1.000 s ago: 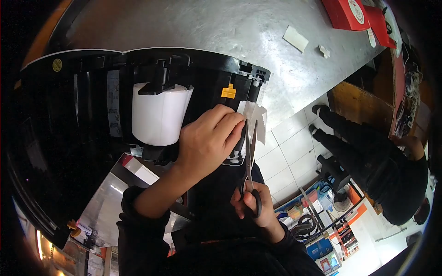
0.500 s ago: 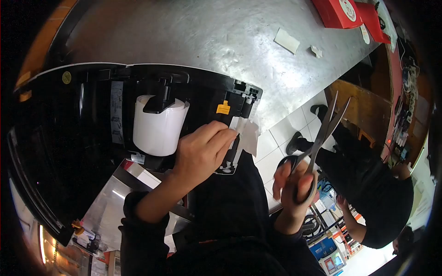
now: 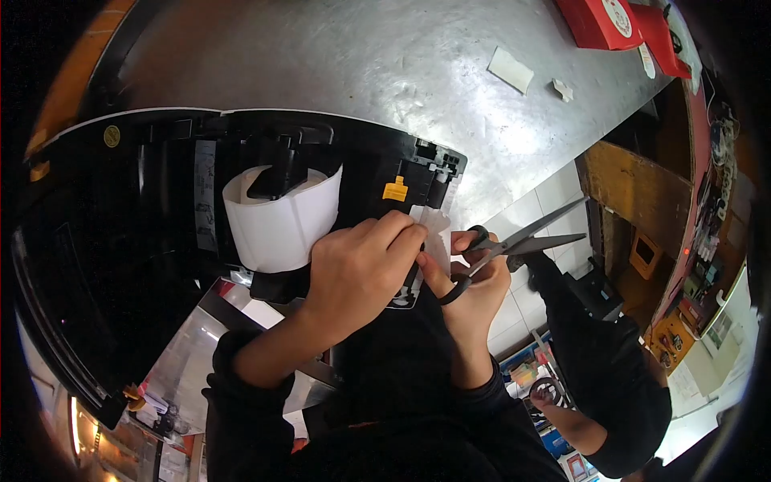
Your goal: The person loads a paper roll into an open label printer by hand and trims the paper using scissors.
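An opened black device (image 3: 173, 161) holds a roll of white paper (image 3: 281, 225) on a black spindle. To the right of the roll, in the same device, is an orange tab (image 3: 395, 189). My left hand (image 3: 357, 261) is closed, its fingertips pinching a strip of white paper (image 3: 435, 233) at the device's right end. Close by on the right, my right hand (image 3: 475, 297) has its fingers through the handles of the scissors (image 3: 526, 241), whose blades stand apart and point up and right. The right thumb lies near the lower part of the strip.
On the metal table (image 3: 321, 48) lie two paper scraps (image 3: 511, 71). A red box (image 3: 602, 22) stands at the table's far right. Beyond the table's right edge, a person in dark clothes (image 3: 606, 377) is near wooden shelving (image 3: 638, 189).
The scissors have swung from pointing up to pointing right, and my right hand has come in beside my left. The paper around the roll looks looser. The other person has moved.
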The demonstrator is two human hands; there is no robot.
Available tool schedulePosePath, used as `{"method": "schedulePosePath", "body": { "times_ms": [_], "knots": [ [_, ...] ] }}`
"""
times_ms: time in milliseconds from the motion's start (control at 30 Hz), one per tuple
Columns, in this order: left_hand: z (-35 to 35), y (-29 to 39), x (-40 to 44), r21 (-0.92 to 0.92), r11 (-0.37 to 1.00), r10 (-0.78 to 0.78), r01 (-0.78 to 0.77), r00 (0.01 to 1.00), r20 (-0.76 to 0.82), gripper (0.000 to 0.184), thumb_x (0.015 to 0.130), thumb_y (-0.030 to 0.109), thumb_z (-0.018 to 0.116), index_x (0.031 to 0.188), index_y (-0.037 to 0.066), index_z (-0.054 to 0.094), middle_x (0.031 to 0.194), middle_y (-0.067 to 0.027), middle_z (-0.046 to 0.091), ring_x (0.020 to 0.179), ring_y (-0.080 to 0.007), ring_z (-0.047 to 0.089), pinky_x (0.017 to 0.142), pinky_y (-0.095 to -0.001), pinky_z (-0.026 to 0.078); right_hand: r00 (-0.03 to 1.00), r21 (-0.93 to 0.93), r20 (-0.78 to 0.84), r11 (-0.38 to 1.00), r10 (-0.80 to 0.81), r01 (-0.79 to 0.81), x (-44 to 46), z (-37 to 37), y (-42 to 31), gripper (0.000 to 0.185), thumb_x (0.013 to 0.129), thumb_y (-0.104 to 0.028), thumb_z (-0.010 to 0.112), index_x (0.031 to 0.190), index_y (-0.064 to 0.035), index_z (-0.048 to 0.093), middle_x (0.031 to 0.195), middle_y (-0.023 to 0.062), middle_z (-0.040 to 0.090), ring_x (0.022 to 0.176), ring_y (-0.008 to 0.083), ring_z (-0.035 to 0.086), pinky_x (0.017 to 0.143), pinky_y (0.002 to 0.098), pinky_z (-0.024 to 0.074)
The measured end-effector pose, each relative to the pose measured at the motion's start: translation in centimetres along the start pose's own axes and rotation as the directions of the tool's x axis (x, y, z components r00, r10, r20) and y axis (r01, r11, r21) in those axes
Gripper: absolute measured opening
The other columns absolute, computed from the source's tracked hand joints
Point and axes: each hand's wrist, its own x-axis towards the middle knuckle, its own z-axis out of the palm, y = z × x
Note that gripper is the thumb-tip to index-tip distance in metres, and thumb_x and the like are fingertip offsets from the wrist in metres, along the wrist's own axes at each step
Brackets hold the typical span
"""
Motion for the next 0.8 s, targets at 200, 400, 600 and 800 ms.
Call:
{"method": "schedulePosePath", "body": {
  "times_ms": [200, 400, 600, 800],
  "knots": [
    [0.2, 0.4, 0.7, 0.115, 0.993, -0.006, -0.001, 0.998, 0.061, 0.017, 0.067, 0.003, 0.071, 0.077, 0.007, 0.058, 0.072, -0.0028, 0.056, 0.061, -0.0170, 0.059, 0.049, -0.0276, 0.046, 0.999, -0.039, 0.039, 0.999, 0.026, -0.025, 0.2, -0.3, 0.3, 0.034, 0.068, 0.002, 0.075, 0.093, -0.0016, 0.051, 0.090, 0.0043, 0.057, 0.074, 0.0087, 0.056, 0.063, 0.0211, 0.0462],
    [1.3, -0.2, 0.7, 0.132, 0.991, -0.028, 0.020, 0.998, 0.053, 0.018, 0.070, 0.011, 0.067, 0.072, 0.007, 0.049, 0.068, -0.0037, 0.047, 0.060, -0.0155, 0.056, 0.045, -0.0272, 0.046, 0.999, 0.040, 0.016, 0.998, 0.039, -0.040, 0.0, 0.2, 0.7, 0.027, 0.073, 0.003, 0.070, 0.095, 0.0010, 0.053, 0.088, 0.0062, 0.060, 0.079, 0.0098, 0.058, 0.069, 0.0225, 0.0475],
    [2.1, 0.1, 0.6, 0.107, 0.990, -0.090, 0.094, 0.995, -0.044, 0.019, 0.069, 0.009, 0.067, 0.074, 0.006, 0.048, 0.069, -0.0046, 0.047, 0.060, -0.0184, 0.056, 0.046, -0.0286, 0.046, 0.985, 0.089, 0.036, 0.981, 0.167, -0.170, 0.1, -0.1, 0.6, 0.023, 0.077, 0.001, 0.068, 0.095, 0.0026, 0.054, 0.085, 0.0061, 0.062, 0.076, 0.0092, 0.058, 0.067, 0.0214, 0.0463],
    [2.2, -0.1, -0.5, 0.012, 0.987, -0.160, 0.163, 0.980, -0.121, 0.018, 0.070, 0.004, 0.068, 0.078, 0.005, 0.052, 0.070, -0.0061, 0.051, 0.062, -0.0191, 0.058, 0.050, -0.0295, 0.047, 0.966, 0.106, 0.095, 0.962, 0.241, -0.250, 0.5, -0.8, 1.0, 0.025, 0.075, -0.001, 0.070, 0.093, 0.0019, 0.054, 0.082, 0.0045, 0.061, 0.071, 0.0085, 0.056, 0.064, 0.0211, 0.0441]
  ]
}}
